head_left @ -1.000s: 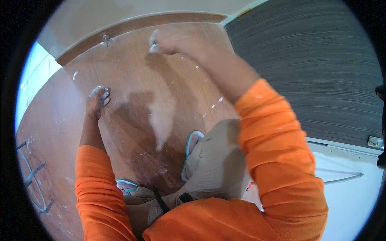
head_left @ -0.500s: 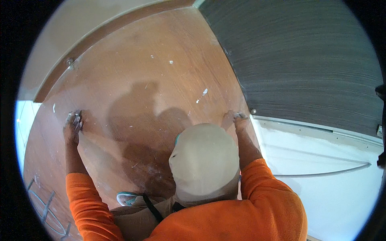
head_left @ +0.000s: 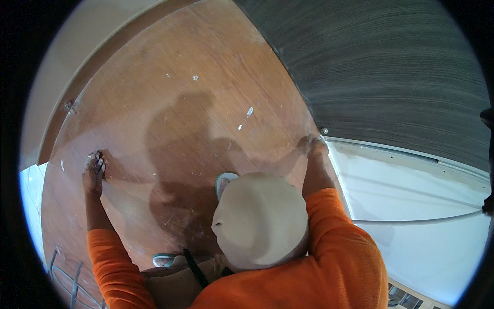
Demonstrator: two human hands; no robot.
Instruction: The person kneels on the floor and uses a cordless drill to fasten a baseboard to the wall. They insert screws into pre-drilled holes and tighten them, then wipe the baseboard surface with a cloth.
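Presently, we note the left hand (head_left: pixel 94 174) at nine o'clock, bent around a small dark object (head_left: pixel 99 154); the right hand (head_left: pixel 318 148) extends to three, beside a metal knob (head_left: pixel 324 131), its grip indiscernible.

Two hands (head_left: pixel 94 174) (head_left: pixel 318 148), two sandals (head_left: pixel 161 260), one dark panel (head_left: pixel 386 67)

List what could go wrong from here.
The right hand is near the corner of the dark panel; it might get pinched if the panel shifts. White flecks lie on the wood-look floor and could smear if stepped on.
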